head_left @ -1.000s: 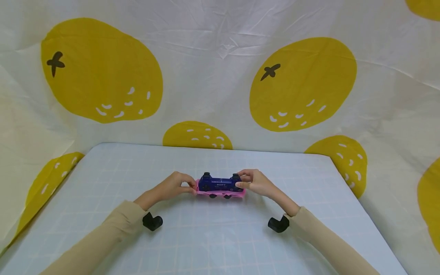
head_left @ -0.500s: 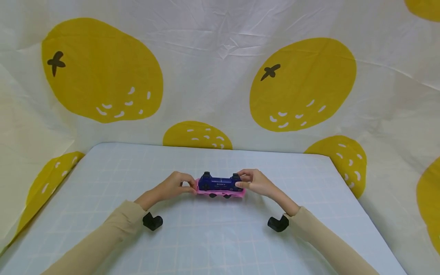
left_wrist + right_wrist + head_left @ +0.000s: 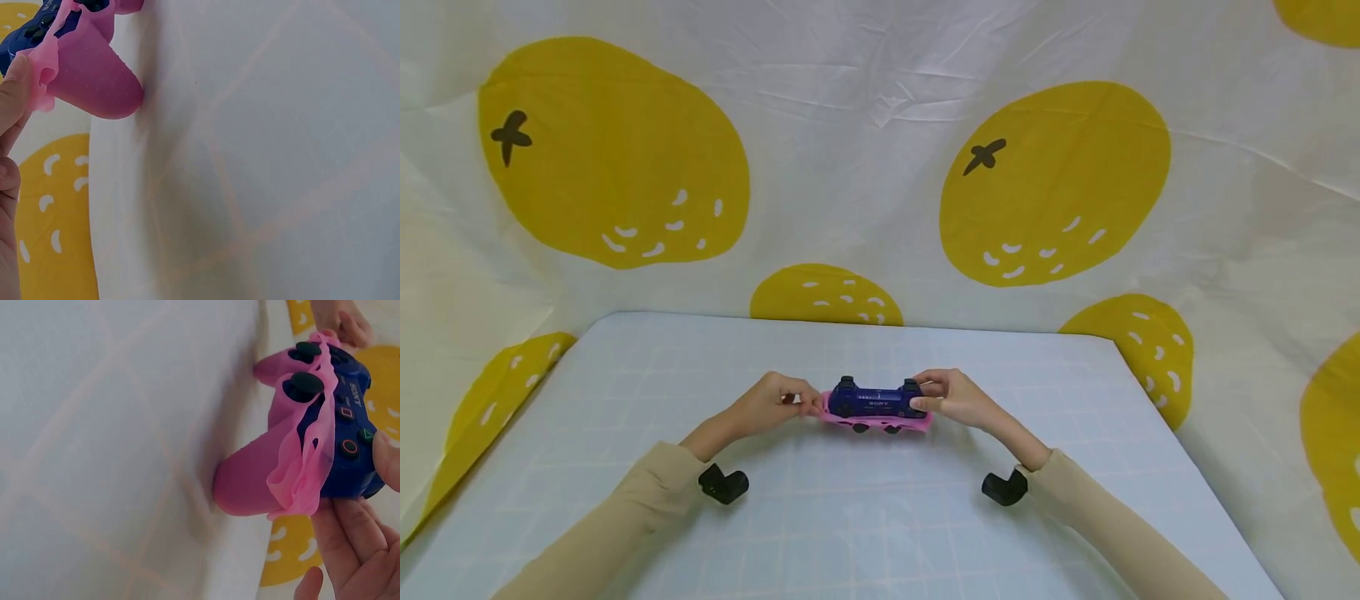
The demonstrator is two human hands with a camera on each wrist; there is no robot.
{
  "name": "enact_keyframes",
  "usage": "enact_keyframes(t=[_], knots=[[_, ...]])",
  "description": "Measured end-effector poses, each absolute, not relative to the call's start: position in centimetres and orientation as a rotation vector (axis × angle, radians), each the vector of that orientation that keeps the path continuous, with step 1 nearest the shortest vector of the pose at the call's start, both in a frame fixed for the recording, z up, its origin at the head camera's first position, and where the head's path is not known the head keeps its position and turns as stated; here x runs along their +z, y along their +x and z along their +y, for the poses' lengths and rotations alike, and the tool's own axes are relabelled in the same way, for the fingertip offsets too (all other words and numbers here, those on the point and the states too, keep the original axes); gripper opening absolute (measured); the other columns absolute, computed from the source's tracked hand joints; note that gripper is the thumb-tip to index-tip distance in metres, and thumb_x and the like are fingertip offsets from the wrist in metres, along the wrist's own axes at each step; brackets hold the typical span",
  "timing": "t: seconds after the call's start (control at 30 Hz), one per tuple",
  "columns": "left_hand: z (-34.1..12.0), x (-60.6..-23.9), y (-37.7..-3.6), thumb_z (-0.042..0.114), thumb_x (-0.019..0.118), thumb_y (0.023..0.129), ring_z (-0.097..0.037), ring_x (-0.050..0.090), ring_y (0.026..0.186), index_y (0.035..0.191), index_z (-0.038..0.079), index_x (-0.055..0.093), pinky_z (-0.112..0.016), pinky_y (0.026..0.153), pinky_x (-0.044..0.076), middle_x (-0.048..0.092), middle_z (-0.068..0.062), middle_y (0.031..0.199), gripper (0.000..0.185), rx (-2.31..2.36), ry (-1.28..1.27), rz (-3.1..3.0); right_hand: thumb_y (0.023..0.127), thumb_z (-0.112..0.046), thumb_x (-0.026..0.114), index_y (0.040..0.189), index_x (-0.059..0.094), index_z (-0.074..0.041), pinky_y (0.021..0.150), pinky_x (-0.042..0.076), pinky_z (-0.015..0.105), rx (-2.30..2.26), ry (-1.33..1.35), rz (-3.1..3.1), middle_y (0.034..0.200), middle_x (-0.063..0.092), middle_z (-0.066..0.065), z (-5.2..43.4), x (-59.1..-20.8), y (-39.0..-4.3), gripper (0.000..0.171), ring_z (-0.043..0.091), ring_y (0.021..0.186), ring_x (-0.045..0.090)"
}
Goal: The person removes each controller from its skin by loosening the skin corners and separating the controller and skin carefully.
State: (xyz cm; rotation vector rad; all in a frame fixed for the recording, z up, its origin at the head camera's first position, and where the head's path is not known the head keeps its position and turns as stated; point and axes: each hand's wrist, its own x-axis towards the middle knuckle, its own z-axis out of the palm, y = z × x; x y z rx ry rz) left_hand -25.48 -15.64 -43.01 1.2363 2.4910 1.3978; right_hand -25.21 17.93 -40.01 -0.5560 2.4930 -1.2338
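A dark blue game controller (image 3: 876, 403) marked SONY stands with its top edge up over the middle of the table. A pink silicone cover (image 3: 247, 478) wraps its grips and lower part, and its rim is bunched in folds across the face in the right wrist view. Both black thumbsticks (image 3: 304, 386) poke through the cover. My left hand (image 3: 772, 406) pinches the cover's rim at the controller's left end. At the other end my right hand (image 3: 957, 400) holds the bare blue body, thumb on the button face and fingers behind.
Light blue gridded cloth covers the table (image 3: 865, 517). A white curtain (image 3: 850, 167) with yellow fruit prints hangs behind it. Black wrist mounts (image 3: 724, 484) sit under both sleeves, close above the cloth.
My left hand has shifted slightly left, drawing the pink rim a little outward from the controller. My right hand and the controller hold nearly still, and the head view has turned slightly.
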Motion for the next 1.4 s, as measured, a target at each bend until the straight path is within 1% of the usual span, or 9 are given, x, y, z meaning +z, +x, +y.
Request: enact_keyframes(t=[0.2,0.43,0.7,0.8,0.9,1.0,1.1,1.23,1.4], knots=[[-15.7,-43.3,-25.4,-0.004,0.067,0.084,-0.009,0.059,0.076,0.069,0.003,0.058,-0.018,0.053,0.034,0.075,-0.007,0.088,0.020,1.457,1.238,2.518,0.091,-0.018,0.065,0.125,0.057,0.006,0.094,0.051,0.047,-1.219,-0.582,2.490,0.118,0.065,0.024,17.4,-39.2,-24.8,0.043,0.037,0.113,0.062],[-15.1,-43.5,-25.1,-0.003,0.069,0.084,-0.004,0.059,0.073,0.066,0.014,0.052,-0.019,0.055,0.033,0.074,-0.001,0.081,0.030,1.519,1.161,2.617,0.091,-0.022,0.066,0.128,0.056,0.003,0.095,0.051,0.047,-1.174,-0.551,2.520,0.122,0.064,0.022,17.4,-39.4,-25.1,0.045,0.037,0.117,0.060],[-14.2,-44.2,-24.6,0.001,0.079,0.075,-0.002,0.056,0.066,0.063,0.014,0.051,-0.018,0.054,0.037,0.073,-0.005,0.075,0.033,1.635,1.155,2.739,0.090,-0.021,0.066,0.127,0.058,0.002,0.095,0.051,0.046,-1.173,-0.498,2.515,0.120,0.066,0.021,17.4,-39.6,-25.3,0.044,0.032,0.112,0.064],[-13.9,-44.3,-24.3,0.002,0.081,0.072,-0.002,0.056,0.065,0.062,0.015,0.052,-0.018,0.054,0.041,0.073,-0.003,0.073,0.033,1.662,1.146,2.791,0.091,-0.020,0.065,0.126,0.057,0.003,0.095,0.051,0.047,-1.168,-0.500,2.516,0.119,0.066,0.022,17.4,-39.5,-25.2,0.043,0.032,0.110,0.065],[-13.8,-44.3,-24.2,0.005,0.083,0.071,-0.005,0.058,0.068,0.065,0.015,0.055,-0.019,0.055,0.046,0.072,-0.002,0.075,0.030,1.661,1.119,2.829,0.091,-0.020,0.065,0.127,0.057,0.003,0.095,0.051,0.047,-1.171,-0.497,2.515,0.120,0.065,0.023,17.4,-39.3,-25.3,0.043,0.033,0.111,0.064],[-14.2,-44.1,-24.2,0.009,0.084,0.071,-0.016,0.062,0.075,0.073,0.013,0.062,-0.022,0.060,0.051,0.071,-0.004,0.081,0.023,1.648,1.037,2.823,0.091,-0.021,0.065,0.128,0.056,0.003,0.096,0.050,0.047,-1.167,-0.488,2.510,0.121,0.065,0.023,17.5,-39.3,-25.3,0.044,0.033,0.112,0.063],[-14.7,-44.0,-24.4,0.015,0.081,0.076,-0.023,0.064,0.088,0.091,0.010,0.069,-0.025,0.068,0.053,0.071,-0.005,0.094,0.020,1.609,0.890,2.778,0.092,-0.022,0.064,0.129,0.056,0.004,0.096,0.050,0.048,-1.161,-0.482,2.512,0.121,0.064,0.023,17.5,-39.3,-25.4,0.045,0.033,0.112,0.063],[-14.7,-43.6,-24.5,0.024,0.070,0.089,-0.024,0.062,0.105,0.117,0.005,0.066,-0.026,0.082,0.052,0.069,-0.008,0.116,0.034,1.545,0.720,2.657,0.093,-0.023,0.063,0.130,0.054,0.004,0.097,0.049,0.048,-1.158,-0.489,2.514,0.123,0.063,0.024,17.7,-39.5,-25.6,0.047,0.034,0.113,0.063],[-13.3,-43.0,-24.8,0.033,0.063,0.093,-0.025,0.057,0.116,0.131,0.005,0.058,-0.035,0.093,0.050,0.063,-0.010,0.128,0.048,1.494,0.641,2.534,0.093,-0.023,0.063,0.131,0.053,0.005,0.098,0.048,0.048,-1.193,-0.480,2.483,0.125,0.061,0.024,17.6,-39.8,-25.7,0.048,0.034,0.115,0.061]])
